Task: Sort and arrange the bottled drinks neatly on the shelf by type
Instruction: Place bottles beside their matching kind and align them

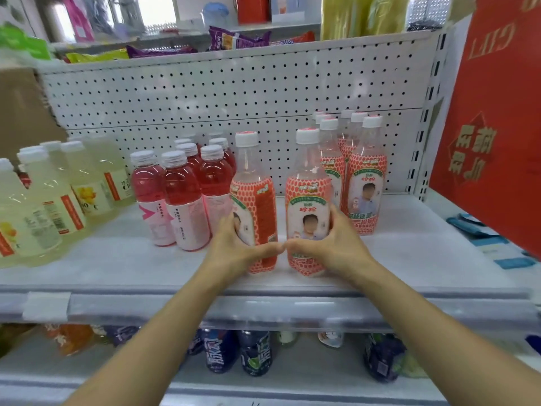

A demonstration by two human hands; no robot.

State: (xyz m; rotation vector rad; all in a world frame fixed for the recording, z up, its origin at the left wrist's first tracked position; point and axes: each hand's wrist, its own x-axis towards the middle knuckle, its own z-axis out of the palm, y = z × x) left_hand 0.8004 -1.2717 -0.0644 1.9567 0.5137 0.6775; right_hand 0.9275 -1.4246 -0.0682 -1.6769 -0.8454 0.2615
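Both hands were up at the middle shelf (117, 259), near its front edge. The left hand (234, 247) gripped the left front bottle (254, 200), fingers curled round its left side and thumb lying across the lower label. The right hand (330, 244) gripped the right front bottle (307, 200) the same way from the right, fingers wrapped round the label. The two thumb tips nearly met in the gap between the bottles.

Both bottles stood upright on the shelf, just beside each other but apart. Each had a white cap, a clear neck and a red-and-white patterned label. The right one faced forward; the left one was turned part way to the side.

Behind the right front bottle, matching bottles (366, 177) stood in two files running back to the pegboard panel (205, 92). Left of the held pair stood a cluster of red drink bottles (181, 194), and further left a group of pale yellow bottles (52, 194).

A red box (491, 127) stood at the far right. Dark-labelled bottles (254, 356) stood on the shelf below.
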